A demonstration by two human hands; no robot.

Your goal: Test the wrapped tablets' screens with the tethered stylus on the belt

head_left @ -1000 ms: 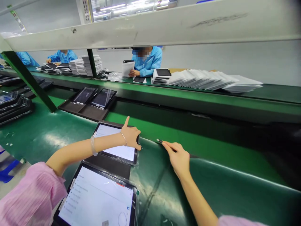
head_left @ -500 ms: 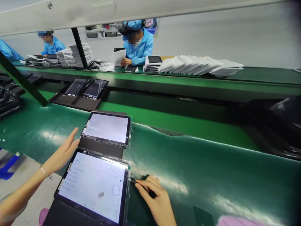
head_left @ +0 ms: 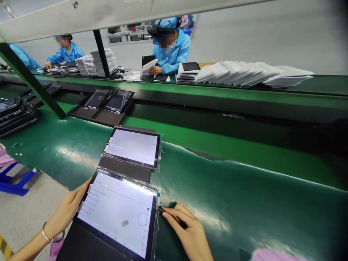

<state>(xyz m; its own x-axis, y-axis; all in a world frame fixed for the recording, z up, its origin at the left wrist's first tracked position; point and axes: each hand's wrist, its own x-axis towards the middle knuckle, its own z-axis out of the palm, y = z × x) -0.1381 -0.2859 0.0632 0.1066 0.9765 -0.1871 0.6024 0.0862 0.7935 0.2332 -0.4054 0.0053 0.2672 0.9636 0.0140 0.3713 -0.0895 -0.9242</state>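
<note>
Steadying near tablet (head_left: 119, 214), left hand (head_left: 66, 214) resting flat at left edge; right hand (head_left: 187, 232) pinching stylus (head_left: 161, 210). Tablet likely stiff, fragile, film-slick; gripping by edges advised.

Two bare hands and forearms enter from the lower edge of the head view. The left hand (head_left: 63, 214) shows a thin silver-coloured metal bangle (head_left: 46, 235) ringing its wrist, with a second, clear ring-shaped band (head_left: 58, 238) just behind it. The right hand (head_left: 190, 233) wears no jewellery; a pale pink fabric sleeve (head_left: 272, 255) shows at the bottom right corner. Nails are short and unpainted.
</note>
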